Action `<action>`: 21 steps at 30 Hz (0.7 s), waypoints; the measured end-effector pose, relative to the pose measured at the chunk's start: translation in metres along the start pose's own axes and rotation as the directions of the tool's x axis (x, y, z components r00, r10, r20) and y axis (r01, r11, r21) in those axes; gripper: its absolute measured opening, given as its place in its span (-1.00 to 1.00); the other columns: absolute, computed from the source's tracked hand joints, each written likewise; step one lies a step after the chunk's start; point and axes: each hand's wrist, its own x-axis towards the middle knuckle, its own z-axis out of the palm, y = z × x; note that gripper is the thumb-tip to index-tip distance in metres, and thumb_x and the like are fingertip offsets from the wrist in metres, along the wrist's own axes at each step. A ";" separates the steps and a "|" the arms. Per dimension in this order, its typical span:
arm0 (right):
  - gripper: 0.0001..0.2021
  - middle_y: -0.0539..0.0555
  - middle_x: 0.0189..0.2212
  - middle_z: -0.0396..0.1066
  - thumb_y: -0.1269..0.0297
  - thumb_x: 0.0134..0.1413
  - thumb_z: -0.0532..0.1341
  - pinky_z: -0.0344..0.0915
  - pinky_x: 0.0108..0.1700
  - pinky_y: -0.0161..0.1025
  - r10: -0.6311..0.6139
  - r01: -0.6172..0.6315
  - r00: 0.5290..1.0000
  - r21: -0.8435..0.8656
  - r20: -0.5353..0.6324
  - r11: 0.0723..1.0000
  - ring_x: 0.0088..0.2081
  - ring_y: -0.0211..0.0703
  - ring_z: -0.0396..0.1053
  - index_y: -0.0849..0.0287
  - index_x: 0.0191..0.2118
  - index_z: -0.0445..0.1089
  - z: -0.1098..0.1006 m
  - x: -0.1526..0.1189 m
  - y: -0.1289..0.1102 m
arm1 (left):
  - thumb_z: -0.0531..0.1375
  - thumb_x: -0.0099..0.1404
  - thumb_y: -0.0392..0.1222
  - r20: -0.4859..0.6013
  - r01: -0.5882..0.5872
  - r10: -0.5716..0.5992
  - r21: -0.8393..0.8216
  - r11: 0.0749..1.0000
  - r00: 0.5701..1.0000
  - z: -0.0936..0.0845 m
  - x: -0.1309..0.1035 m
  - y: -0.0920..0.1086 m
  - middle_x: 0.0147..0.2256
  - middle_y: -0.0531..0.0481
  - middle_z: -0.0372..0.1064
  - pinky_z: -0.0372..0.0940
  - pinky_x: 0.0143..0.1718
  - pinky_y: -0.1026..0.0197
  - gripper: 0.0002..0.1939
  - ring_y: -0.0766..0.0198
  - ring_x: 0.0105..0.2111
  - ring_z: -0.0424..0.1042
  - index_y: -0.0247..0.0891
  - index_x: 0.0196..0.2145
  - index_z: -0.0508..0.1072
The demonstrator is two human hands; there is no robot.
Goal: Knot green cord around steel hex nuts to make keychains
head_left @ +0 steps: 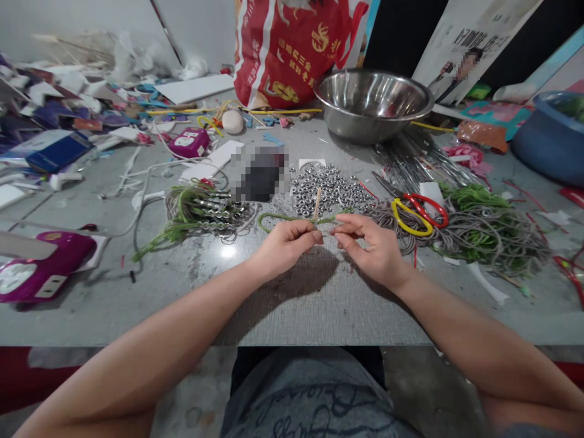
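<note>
Near the middle of the table, my left hand (292, 243) is closed in a pinch at a green cord (276, 216), which loops out behind its fingers. Just to its right, a small gap away, my right hand (371, 246) has thumb and fingertips drawn together; anything between them is too small to make out. A thin wooden stick (317, 202) stands up behind my left fingertips. Beyond both hands lies a pile of small silver beads (314, 185). Green and grey cords with silver beads (196, 210) lie left of my hands.
Scissors (413, 216) with red and yellow handles rest on grey and green cords (483, 225) at the right. Farther back are a steel bowl (374, 106), a red bag (296, 55) and a blue basin (550, 140). Purple devices (50, 261) and scraps cover the left side.
</note>
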 end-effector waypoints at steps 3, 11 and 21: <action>-0.76 0.00 -0.44 0.45 0.20 0.10 0.12 0.35 -0.48 -0.33 0.153 -0.145 0.988 0.230 -0.015 0.962 -0.53 -0.34 0.37 0.16 -0.13 0.31 0.001 0.004 0.000 | 0.06 0.18 -0.12 -0.005 -0.014 0.014 0.027 1.000 1.000 -0.001 0.000 0.000 -0.68 0.16 0.04 -0.07 -0.62 0.34 -0.75 0.46 -0.65 0.00 -0.29 -0.57 0.32; -0.81 -0.10 -0.57 0.33 0.18 0.04 0.17 0.21 -0.60 -0.40 0.302 -0.347 0.938 0.428 0.172 0.835 -0.65 -0.43 0.22 0.18 -0.26 0.32 0.001 0.010 0.001 | 0.06 0.18 -0.15 0.039 -0.059 0.054 0.139 0.989 0.998 0.000 0.001 0.001 -0.67 0.16 -0.01 -0.07 -0.59 0.33 -0.71 0.45 -0.63 0.00 -0.28 -0.65 0.21; -0.77 0.08 -0.10 0.31 0.18 0.03 0.21 0.33 -0.15 -0.20 0.157 -0.255 0.958 0.457 0.241 0.852 -0.15 -0.22 0.34 0.07 -0.16 0.39 0.009 0.006 0.008 | 0.08 0.23 -0.05 0.043 -0.045 0.051 -0.146 0.988 0.998 -0.001 0.001 -0.008 -0.63 0.14 0.11 0.03 -0.53 0.33 -0.72 0.43 -0.58 0.09 -0.29 -0.53 0.30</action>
